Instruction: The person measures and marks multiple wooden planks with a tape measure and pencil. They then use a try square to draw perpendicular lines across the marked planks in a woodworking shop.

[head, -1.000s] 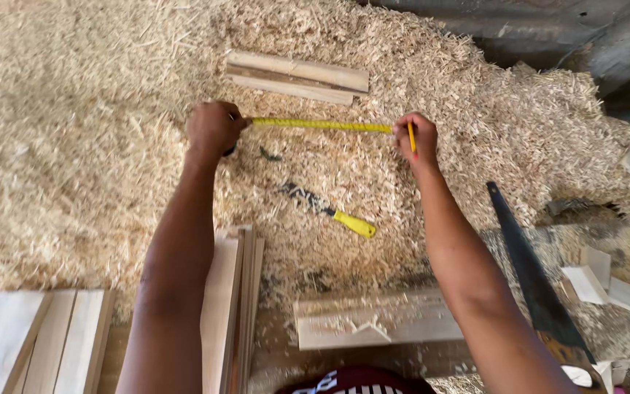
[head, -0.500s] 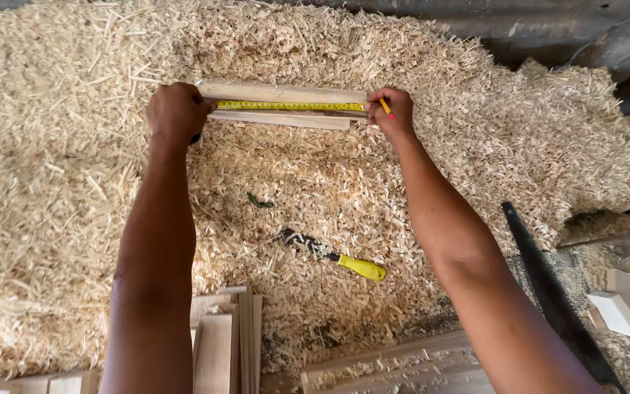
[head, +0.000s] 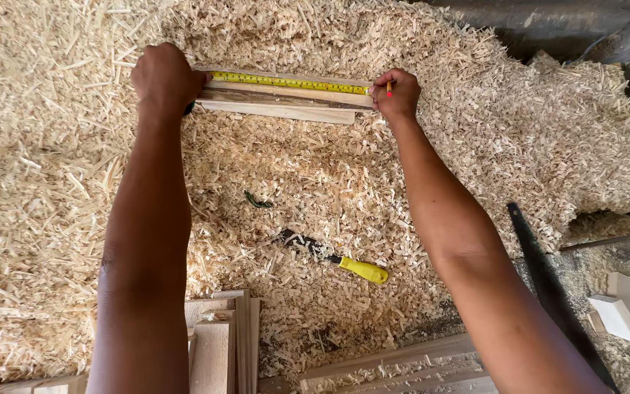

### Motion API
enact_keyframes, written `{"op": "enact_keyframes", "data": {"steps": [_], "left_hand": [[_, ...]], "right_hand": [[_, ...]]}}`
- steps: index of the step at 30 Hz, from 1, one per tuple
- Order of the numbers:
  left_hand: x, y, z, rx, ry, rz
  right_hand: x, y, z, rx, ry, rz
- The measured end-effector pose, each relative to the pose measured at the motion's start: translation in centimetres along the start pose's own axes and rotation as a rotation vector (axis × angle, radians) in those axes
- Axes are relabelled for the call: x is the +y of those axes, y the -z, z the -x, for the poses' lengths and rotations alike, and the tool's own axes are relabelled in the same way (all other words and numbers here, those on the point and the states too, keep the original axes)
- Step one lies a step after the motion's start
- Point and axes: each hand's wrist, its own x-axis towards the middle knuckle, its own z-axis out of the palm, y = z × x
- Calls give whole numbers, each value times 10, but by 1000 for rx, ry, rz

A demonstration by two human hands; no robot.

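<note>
Both hands now press lower on the wood strips (head: 278, 98): left hand (head: 163, 76) clamps the yellow tape (head: 289, 82) flat, right hand (head: 397, 93) pinches a pencil (head: 389, 87) at its end, best kept taut for a true mark.

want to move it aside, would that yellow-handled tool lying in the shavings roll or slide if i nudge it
The yellow-handled tool probably won't roll far: it lies half sunk in loose wood shavings, which should brake it. Its rounded handle might turn a little. The dark end looks partly buried, so a nudge would likely drag shavings along rather than slide cleanly.
</note>
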Motion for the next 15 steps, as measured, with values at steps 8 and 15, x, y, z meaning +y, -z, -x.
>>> {"op": "enact_keyframes", "data": {"steps": [8, 15], "left_hand": [[-7, -5, -5, -26, -41, 0], [-10, -3, -5, -58, -48, 30]], "right_hand": [[1, -2, -1, 8, 6, 24], [2, -5, -1, 36, 20, 63]]}}
